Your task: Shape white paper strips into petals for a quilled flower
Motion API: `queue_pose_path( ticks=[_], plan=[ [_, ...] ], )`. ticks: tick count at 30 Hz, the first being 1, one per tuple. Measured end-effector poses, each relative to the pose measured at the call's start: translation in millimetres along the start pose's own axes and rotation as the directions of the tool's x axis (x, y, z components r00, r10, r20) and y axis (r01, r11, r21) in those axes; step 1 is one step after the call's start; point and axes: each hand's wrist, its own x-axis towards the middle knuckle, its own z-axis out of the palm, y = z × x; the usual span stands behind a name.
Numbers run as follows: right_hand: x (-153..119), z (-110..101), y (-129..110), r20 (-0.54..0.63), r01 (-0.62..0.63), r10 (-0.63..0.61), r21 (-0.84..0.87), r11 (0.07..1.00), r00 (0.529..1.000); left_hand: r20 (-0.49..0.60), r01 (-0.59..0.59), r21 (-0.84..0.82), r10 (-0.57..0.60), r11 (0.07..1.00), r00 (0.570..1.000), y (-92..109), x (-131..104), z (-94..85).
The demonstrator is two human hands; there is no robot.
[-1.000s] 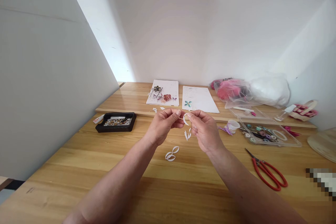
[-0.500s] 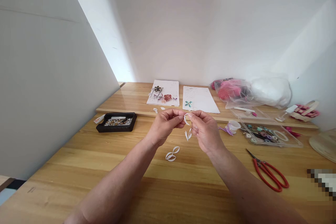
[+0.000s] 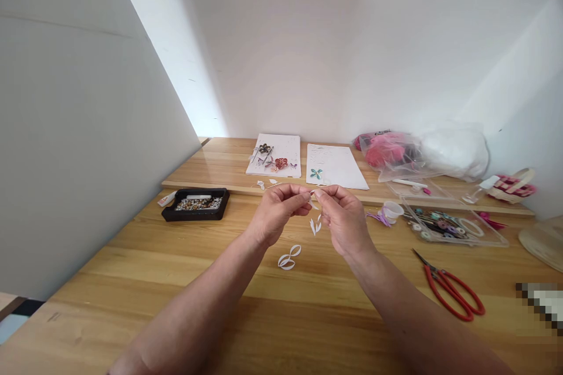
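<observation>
A thin white strip, paper or ribbon, is pinched between my two hands above the middle of the table. My left hand grips one end with thumb and forefinger. At the other end, my right hand has its thumb and forefinger closed on the strip; the fingers partly hide it. Pointed white scraps lie on the wood just under the hands. Closer to me are several white leaf-shaped loops, touching one another.
Red-handled scissors lie at right. A black tray of beads is at left. A clear box of supplies stands right, near a purple ribbon. Behind, on a raised ledge, are paper sheets with flower ornaments, and plastic bags.
My fingertips have drawn a little closer together, and less of the white strip shows between them. Its visible curve has become a short slanted piece.
</observation>
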Motion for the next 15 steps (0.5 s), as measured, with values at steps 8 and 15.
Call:
queue_pose_path(
  ticks=[8,15],
  plan=[
    [-0.7,0.9,5.4,0.013,0.037,-0.037,-0.02,0.999,0.999,-0.049,-0.012,0.041,0.014,0.999,0.999,-3.2,-0.6,1.9],
    [-1.0,-0.8,5.8,0.021,0.046,-0.045,-0.022,0.999,0.999,-0.072,-0.001,0.039,0.004,0.999,0.997,-2.3,-1.5,3.8]
  ],
)
